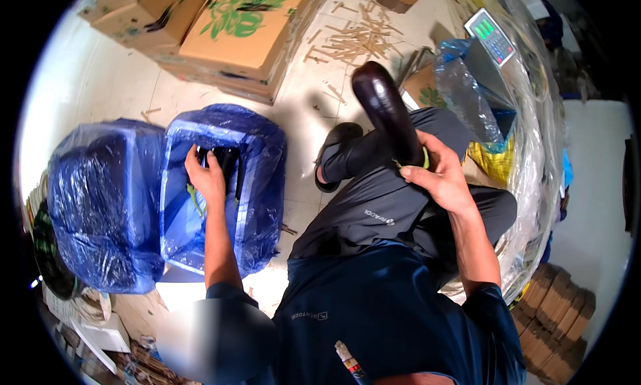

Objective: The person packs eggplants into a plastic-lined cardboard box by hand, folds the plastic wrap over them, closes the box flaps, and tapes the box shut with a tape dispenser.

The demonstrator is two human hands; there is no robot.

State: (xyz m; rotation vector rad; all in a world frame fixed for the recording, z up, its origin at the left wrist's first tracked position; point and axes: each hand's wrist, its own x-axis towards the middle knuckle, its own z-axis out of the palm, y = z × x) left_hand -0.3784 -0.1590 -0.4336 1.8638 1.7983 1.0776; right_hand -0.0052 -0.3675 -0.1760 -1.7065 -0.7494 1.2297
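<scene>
My right hand grips a long dark purple eggplant by its green stem end, above my lap; the fruit points up and away from me. My left hand reaches into a crate lined with blue plastic film at the left. Its fingers touch the dark eggplants lying in there, and whether they grip one cannot be told. Green stems show beside that hand. Just left of the crate stands another container wrapped in blue film.
Cardboard boxes with green print stand at the upper left. Cut stems litter the tiled floor. At the right are a scale display, a blue plastic bag and clear film. Flattened cardboard is stacked lower right.
</scene>
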